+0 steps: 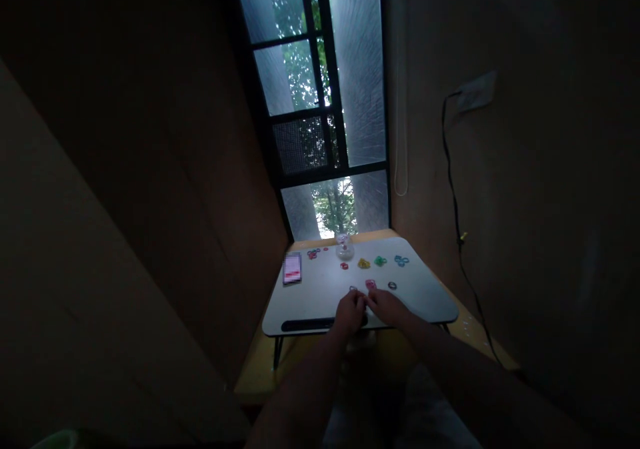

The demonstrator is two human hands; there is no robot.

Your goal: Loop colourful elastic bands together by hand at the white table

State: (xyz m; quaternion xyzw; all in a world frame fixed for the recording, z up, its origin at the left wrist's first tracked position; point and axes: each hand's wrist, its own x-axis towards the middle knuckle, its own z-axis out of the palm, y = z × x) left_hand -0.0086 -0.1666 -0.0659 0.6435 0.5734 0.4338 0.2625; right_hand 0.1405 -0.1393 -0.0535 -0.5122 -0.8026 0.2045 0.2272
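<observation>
My left hand (pixel 351 309) and my right hand (pixel 386 305) meet over the front of a small white folding table (pixel 315 302). The fingers of both are drawn together in a pinch; what lies between them is too small and dark to make out. Just beyond the fingertips is a pink pile of small loops (pixel 371 283). A pale ring (pixel 353 288) lies by my left hand, and a dark ring (pixel 393 285) beyond my right. Farther back are small heaps in red (pixel 344 266), yellow (pixel 364 263), green (pixel 381 261) and blue (pixel 401 261).
A clear jar (pixel 345 249) stands near the table's back edge. A phone (pixel 293 268) lies at the left, with a mixed cluster of small loops (pixel 313 254) beside it. A black slot (pixel 307 325) runs along the front edge. A cable (pixel 453 189) hangs at the right wall.
</observation>
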